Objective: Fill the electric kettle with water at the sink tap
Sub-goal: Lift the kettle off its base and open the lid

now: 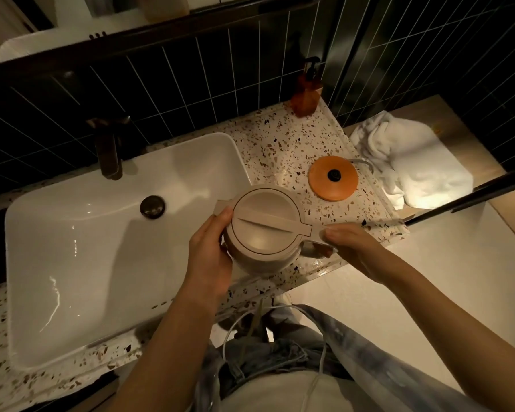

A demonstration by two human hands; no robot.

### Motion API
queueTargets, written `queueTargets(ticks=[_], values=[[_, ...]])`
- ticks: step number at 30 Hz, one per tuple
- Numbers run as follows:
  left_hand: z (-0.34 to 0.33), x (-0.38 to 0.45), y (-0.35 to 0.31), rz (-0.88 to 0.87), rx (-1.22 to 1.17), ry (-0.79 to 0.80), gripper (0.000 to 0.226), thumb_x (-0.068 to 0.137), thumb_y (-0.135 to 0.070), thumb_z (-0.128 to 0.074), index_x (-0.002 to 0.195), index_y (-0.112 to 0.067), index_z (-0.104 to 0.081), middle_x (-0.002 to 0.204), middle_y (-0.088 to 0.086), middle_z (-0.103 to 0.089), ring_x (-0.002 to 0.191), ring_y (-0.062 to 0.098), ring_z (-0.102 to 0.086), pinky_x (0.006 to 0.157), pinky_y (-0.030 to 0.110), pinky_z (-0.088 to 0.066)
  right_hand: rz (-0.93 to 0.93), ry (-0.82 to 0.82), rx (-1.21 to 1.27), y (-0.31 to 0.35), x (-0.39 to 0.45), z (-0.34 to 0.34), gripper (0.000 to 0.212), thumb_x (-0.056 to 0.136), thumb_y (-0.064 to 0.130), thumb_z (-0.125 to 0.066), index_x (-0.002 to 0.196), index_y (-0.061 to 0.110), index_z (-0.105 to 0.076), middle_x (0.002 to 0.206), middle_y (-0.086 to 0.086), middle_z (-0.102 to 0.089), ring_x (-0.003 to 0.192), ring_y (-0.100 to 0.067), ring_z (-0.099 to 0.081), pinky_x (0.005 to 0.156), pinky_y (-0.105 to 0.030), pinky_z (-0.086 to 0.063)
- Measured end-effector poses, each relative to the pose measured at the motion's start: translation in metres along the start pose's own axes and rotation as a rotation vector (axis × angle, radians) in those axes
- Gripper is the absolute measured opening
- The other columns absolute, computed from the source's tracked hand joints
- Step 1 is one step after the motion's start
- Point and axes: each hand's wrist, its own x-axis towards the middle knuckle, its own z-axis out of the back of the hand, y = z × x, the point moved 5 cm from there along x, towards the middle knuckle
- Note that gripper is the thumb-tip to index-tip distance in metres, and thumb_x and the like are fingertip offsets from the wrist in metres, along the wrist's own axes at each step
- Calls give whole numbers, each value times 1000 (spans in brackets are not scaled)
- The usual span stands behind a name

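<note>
A beige electric kettle [265,230] with its lid closed is held above the right edge of the white sink [81,263] and the speckled counter. My left hand [210,248] is pressed against the kettle's left side. My right hand [348,245] grips the handle on the right, thumb resting on top near the lid tab. The dark tap [109,147] stands at the sink's back left, well apart from the kettle. No water runs from it. The round orange kettle base [333,177] lies on the counter behind the kettle.
An amber soap pump bottle [305,90] stands in the back right corner of the terrazzo counter [280,138]. A crumpled white towel [408,156] lies on a wooden ledge to the right. A dark drain plug [152,206] sits in the basin. Dark tiles line the wall behind.
</note>
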Motion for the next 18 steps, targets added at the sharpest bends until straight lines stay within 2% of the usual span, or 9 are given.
queueTargets(ticks=[1, 4, 6, 8, 10, 12, 15, 18], values=[[0, 0, 0, -3, 5, -1, 31, 90, -22, -61, 116, -9, -72, 104, 2, -72, 101, 14, -61, 85, 27, -42, 7, 0, 2, 1, 0, 0, 85, 75, 63, -64, 80, -21, -54, 89, -50, -47, 92, -64, -44, 88, -50, -40], [0, -1, -2, 4, 13, -6, 31, 91, -24, -61, 117, -10, -71, 101, 1, -72, 97, 13, -60, 81, 26, -42, 22, -29, -15, 4, 1, -1, 59, 74, 63, -65, 68, 4, -65, 84, -46, -47, 87, -59, -46, 83, -41, -42], [1, -1, -2, 8, 21, -7, 30, 91, -25, -61, 116, -11, -72, 100, -1, -72, 97, 12, -60, 83, 27, -42, 14, -25, -7, 4, 2, -1, 59, 75, 61, -65, 68, 3, -63, 85, -46, -48, 84, -56, -46, 83, -40, -42], [2, -2, -3, 10, 27, -5, 24, 92, -25, -60, 107, -14, -74, 95, -3, -72, 96, 12, -60, 84, 28, -42, 15, -20, 11, 4, 3, -2, 51, 76, 59, -65, 66, 9, -65, 79, -37, -49, 77, -43, -49, 79, -34, -43], [1, -3, -4, 7, 37, 7, 19, 92, -26, -59, 98, -18, -75, 90, -3, -71, 93, 13, -60, 84, 29, -41, 17, -7, 24, 5, 3, -3, 39, 79, 53, -64, 65, 16, -65, 72, -21, -49, 73, -27, -50, 72, -26, -43], [1, -5, -6, -6, 55, 15, 19, 90, -27, -59, 97, -17, -75, 90, -1, -71, 93, 14, -60, 85, 31, -41, 20, 8, 22, 4, 3, -2, 38, 81, 47, -61, 65, 12, -64, 71, -16, -50, 72, -23, -51, 71, -24, -43], [-2, -8, -10, -47, 122, 15, 17, 92, -25, -58, 96, -17, -73, 88, -3, -71, 95, 15, -61, 91, 35, -41, 24, 18, 4, -1, 4, 1, 51, 83, 43, -58, 67, -5, -54, 71, -17, -48, 72, -25, -48, 72, -27, -42], [-2, -10, -15, -85, 182, 10, 14, 92, -24, -60, 89, -20, -73, 85, -5, -72, 93, 14, -63, 97, 39, -42, 31, 24, -21, 0, 4, 1, 44, 84, 38, -51, 64, 0, -54, 67, -10, -49, 68, -19, -49, 70, -23, -42]])
